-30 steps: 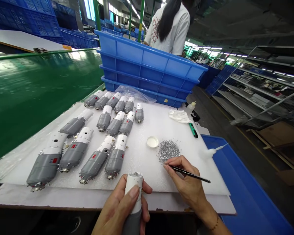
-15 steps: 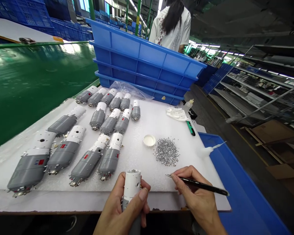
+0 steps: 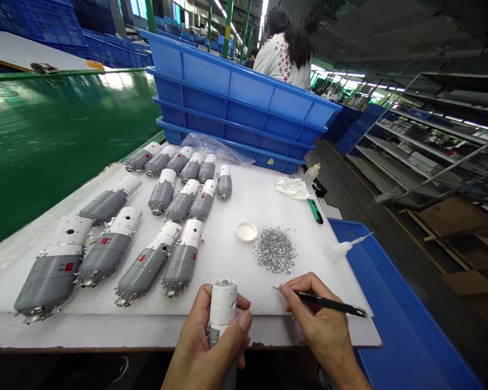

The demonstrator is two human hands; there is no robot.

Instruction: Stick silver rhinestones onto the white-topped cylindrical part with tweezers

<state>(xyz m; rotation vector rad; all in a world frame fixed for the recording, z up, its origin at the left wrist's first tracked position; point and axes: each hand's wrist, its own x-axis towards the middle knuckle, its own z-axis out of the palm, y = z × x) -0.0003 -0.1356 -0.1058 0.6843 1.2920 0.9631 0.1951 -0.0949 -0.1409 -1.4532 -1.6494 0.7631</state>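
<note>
My left hand (image 3: 211, 341) is wrapped round a white and grey spacecraft model (image 3: 223, 306), held upright at the table's front edge with its white end up. Its lower part is hidden by my fingers and palm. In a pinch, my right hand (image 3: 319, 319) holds black tweezers (image 3: 329, 303), their tip pointing left toward the model but apart from it. Whether the tip grips a small part is too fine to tell. Just beyond the tweezers lies a pile of tiny silver parts (image 3: 275, 249), with a small white dish (image 3: 246, 232) to its left.
Several similar models (image 3: 106, 249) lie on the white foam sheet (image 3: 223, 260) at left. Stacked blue crates (image 3: 236, 103) stand behind, with a person beyond. At right are a white cloth (image 3: 293, 188), a green cutter (image 3: 315, 211), a dropper bottle (image 3: 341, 249) and a blue bin (image 3: 410, 325).
The model in my left hand has turned slightly and shifted a little right. My right hand and the tweezers have moved slightly left. The person behind the crates has leaned and turned.
</note>
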